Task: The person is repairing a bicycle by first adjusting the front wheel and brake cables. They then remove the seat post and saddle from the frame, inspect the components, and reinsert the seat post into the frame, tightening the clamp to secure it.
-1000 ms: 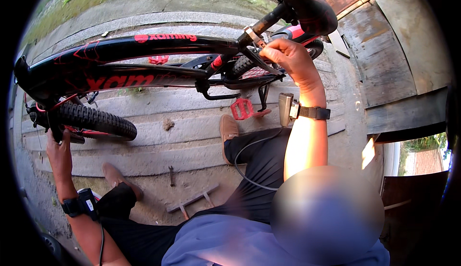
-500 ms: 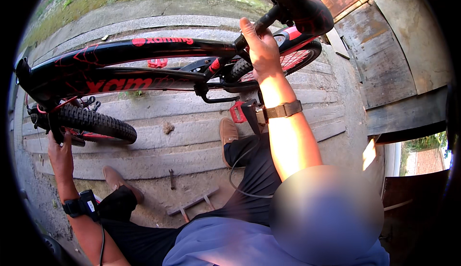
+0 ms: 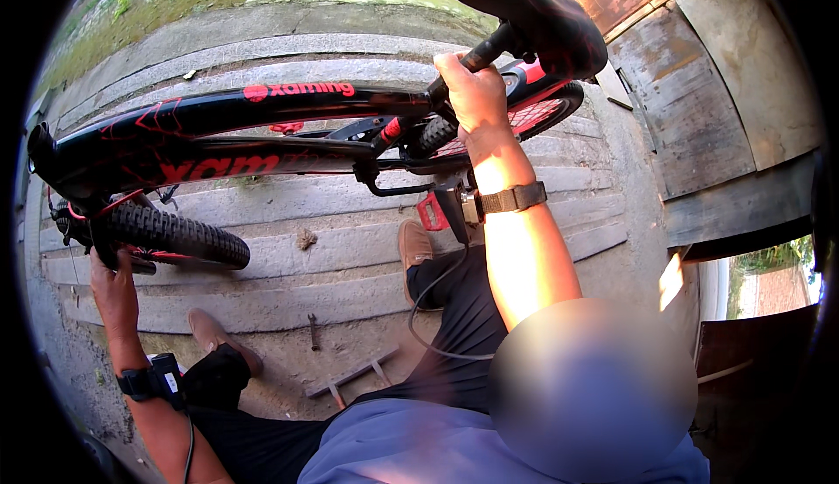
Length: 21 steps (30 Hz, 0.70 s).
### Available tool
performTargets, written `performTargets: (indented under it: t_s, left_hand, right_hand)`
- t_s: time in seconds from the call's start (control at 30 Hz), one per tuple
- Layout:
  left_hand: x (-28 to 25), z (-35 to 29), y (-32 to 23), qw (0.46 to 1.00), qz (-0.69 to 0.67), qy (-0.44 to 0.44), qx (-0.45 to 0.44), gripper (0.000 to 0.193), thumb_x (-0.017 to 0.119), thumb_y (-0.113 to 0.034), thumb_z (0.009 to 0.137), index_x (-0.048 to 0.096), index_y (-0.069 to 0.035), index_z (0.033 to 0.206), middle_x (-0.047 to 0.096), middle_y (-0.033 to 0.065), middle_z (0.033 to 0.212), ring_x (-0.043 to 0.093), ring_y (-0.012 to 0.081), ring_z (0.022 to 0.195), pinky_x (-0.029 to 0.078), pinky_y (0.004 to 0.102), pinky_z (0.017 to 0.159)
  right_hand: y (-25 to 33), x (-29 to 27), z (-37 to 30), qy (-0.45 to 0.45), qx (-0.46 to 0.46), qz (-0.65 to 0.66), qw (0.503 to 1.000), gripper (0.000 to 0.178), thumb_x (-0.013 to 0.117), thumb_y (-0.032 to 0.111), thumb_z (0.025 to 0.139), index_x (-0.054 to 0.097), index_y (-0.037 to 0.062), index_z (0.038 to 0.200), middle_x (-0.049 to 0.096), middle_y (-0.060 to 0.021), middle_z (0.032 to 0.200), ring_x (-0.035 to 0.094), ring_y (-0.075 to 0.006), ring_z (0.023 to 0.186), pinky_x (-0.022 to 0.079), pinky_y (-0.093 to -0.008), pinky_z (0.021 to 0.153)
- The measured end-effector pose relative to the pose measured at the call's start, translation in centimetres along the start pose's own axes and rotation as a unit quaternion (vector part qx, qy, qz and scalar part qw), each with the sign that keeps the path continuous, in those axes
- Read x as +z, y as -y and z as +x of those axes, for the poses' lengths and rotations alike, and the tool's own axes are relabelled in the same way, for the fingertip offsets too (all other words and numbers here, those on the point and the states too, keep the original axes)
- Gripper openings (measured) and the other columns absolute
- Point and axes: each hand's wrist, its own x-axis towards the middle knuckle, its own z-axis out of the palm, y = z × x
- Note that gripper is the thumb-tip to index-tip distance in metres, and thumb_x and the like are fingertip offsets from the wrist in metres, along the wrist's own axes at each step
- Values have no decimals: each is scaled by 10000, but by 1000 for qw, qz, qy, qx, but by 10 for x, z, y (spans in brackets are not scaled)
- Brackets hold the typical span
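A black bicycle (image 3: pixel 288 152) with red markings stands across in front of me, its saddle (image 3: pixel 533 16) to the right. My right hand (image 3: pixel 476 95) is closed round the seat post (image 3: pixel 491 45), just below the saddle. At the far left, my left hand (image 3: pixel 114 283) is closed on a dark part beside the front wheel (image 3: pixel 179 232); its fingers are partly hidden, so I cannot tell which part. Behind my right arm shows the rear wheel (image 3: pixel 555 108). The near red pedal (image 3: pixel 432 211) hangs close to my right wrist.
On the ground of long stone slabs (image 3: pixel 271 287) lie a wrench (image 3: pixel 313 331) and a low bar-like frame (image 3: pixel 354 372). My shoes (image 3: pixel 210 331) rest on the slabs. Wooden panels (image 3: pixel 690 112) stand at the right. A cable (image 3: pixel 428 331) runs by my right arm.
My right thumb, raised before, now wraps over the seat post. The bicycle has tilted slightly, and its saddle shows a little lower. My left hand stays beside the front wheel.
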Motion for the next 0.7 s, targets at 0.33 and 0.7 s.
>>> performTargets:
  t_s: [0.33, 0.7]
  left_hand:
    - [4, -1, -7, 999, 35, -14, -9, 220, 570, -202, 1013, 561, -32, 1152, 657, 186, 951, 638, 359, 873, 486, 418, 791]
    - [8, -2, -3, 999, 37, -34, -5, 220, 569, -202, 1010, 550, -25, 1139, 634, 187, 917, 601, 359, 816, 482, 412, 771]
  right_hand:
    - [-2, -2, 1, 27, -5, 5, 1000, 87, 700, 162, 836, 662, 84, 845, 635, -15, 743, 616, -123, 674, 479, -272, 645]
    - [-2, -4, 0, 46, 15, 21, 999, 72, 690, 143, 830, 639, 91, 830, 620, -7, 761, 617, -128, 709, 484, -273, 686]
